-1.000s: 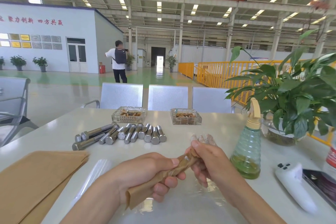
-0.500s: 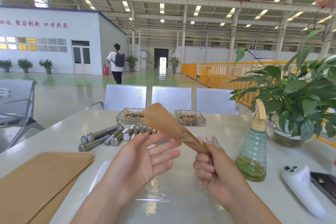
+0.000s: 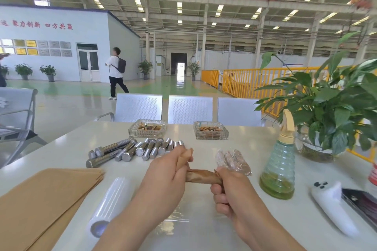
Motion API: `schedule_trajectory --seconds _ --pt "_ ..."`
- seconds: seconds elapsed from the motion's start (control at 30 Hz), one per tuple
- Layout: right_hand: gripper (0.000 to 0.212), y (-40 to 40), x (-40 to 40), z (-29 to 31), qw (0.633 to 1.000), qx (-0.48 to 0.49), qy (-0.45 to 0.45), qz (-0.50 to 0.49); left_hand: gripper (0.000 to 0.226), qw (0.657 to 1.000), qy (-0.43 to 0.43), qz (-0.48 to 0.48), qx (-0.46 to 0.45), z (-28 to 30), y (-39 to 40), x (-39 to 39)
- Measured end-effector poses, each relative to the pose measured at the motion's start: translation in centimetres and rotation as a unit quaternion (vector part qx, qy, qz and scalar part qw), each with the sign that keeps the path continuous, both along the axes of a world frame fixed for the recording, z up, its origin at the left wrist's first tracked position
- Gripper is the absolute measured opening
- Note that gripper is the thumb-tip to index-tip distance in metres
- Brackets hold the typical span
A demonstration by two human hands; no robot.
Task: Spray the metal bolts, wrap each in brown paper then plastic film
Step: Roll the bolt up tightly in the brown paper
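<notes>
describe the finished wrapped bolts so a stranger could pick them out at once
Find the green spray bottle on the white table, in front of the potted plant. Just left of it lie the wrapped bolts, side by side. Unlike the bare metal bolts farther left, they are covered in shiny clear film.

Two glass ashtrays stand at the far side of the white table point(image 3: 255, 149): the left ashtray point(image 3: 147, 128) and the right ashtray point(image 3: 211, 130), both holding brown butts. A leafy potted plant point(image 3: 334, 108) in a glass bowl sits at the table's right edge. Nearer, a white handheld controller point(image 3: 331, 208) lies just beside a dark phone point(image 3: 361, 204). Three perforated metal chairs point(image 3: 189, 109) line the far edge. Beyond, a person with a backpack point(image 3: 115, 73) walks across the green floor, and yellow railings point(image 3: 255, 81) run to the right.
</notes>
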State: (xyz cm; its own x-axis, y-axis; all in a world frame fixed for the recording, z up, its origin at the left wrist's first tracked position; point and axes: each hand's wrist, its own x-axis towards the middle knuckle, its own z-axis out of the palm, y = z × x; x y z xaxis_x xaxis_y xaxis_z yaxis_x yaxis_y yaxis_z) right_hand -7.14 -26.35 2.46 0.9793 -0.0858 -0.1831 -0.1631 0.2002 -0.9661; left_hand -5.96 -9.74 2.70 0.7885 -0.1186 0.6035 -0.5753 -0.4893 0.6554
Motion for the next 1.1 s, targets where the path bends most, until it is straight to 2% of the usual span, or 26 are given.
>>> schedule_trajectory --seconds 0.07,0.17,0.23,0.3,0.33,0.37,0.4,0.43,0.5,0.6,0.73,0.83,0.9,1.0,1.1 --pt "0.022 -0.1 -0.1 -0.1 1.000 -0.005 -0.005 -0.001 0.025 0.996 0.009 -0.012 0.082 0.2 0.1 0.0" --pt "0.029 0.1 -0.3 -0.3 0.999 -0.050 -0.018 0.003 0.068 0.971 0.025 0.050 0.235 0.4 -0.2 -0.1" --pt "0.029 0.4 -0.5 -0.6 0.996 -0.088 -0.022 0.020 0.078 0.945 0.037 0.113 0.306 0.4 -0.3 0.2" --pt "0.028 0.4 0.0 -0.6 0.983 -0.179 -0.031 0.040 0.073 0.923 0.034 0.150 0.353 0.1 -0.4 0.6" --pt "0.025 0.2 0.7 -0.7 0.964 -0.257 -0.049 0.048 0.066 0.913 0.030 0.160 0.373 -0.3 -0.5 0.8" --pt "0.019 0.0 1.2 -0.6 0.943 -0.323 -0.060 0.046 0.059 0.904 0.030 0.169 0.391 -0.7 -0.6 1.1" --pt "0.016 -0.1 1.5 -0.7 0.897 -0.431 -0.066 0.070 0.052 0.897 0.029 0.173 0.405 -1.2 -0.7 1.2" --pt "0.018 -0.2 1.9 -0.9 0.855 -0.506 -0.082 0.080 0.047 0.893 0.036 0.174 0.414 -1.6 -0.7 1.4" --pt "0.018 -0.7 2.2 -1.5 0.820 -0.554 -0.109 0.099 0.043 0.895 0.062 0.164 0.410 -2.6 -0.7 1.5" --pt "0.033 -1.2 2.6 -2.1 0.748 -0.645 -0.096 0.125 0.037 0.903 0.072 0.138 0.401 -3.9 -0.8 1.5" --pt "0.012 -1.6 2.1 -2.3 0.701 -0.693 -0.125 0.108 0.042 0.891 0.082 0.125 0.429 -4.8 -1.0 1.5" --pt "0.004 -1.2 1.3 -2.5 0.618 -0.760 -0.162 0.116 0.041 0.870 0.063 0.141 0.467 -5.1 -1.1 1.4" --pt "0.009 -1.1 1.1 -2.5 0.580 -0.787 -0.180 0.110 0.039 0.868 0.056 0.152 0.470 -5.3 -1.1 1.3" --pt "0.016 -1.0 1.3 -2.2 0.556 -0.799 -0.213 0.084 0.035 0.877 0.054 0.146 0.454 -5.5 -1.1 1.2" --pt "0.015 -1.0 1.5 -1.7 0.565 -0.786 -0.238 0.077 0.040 0.897 0.044 0.104 0.427 -5.9 -0.6 1.2"
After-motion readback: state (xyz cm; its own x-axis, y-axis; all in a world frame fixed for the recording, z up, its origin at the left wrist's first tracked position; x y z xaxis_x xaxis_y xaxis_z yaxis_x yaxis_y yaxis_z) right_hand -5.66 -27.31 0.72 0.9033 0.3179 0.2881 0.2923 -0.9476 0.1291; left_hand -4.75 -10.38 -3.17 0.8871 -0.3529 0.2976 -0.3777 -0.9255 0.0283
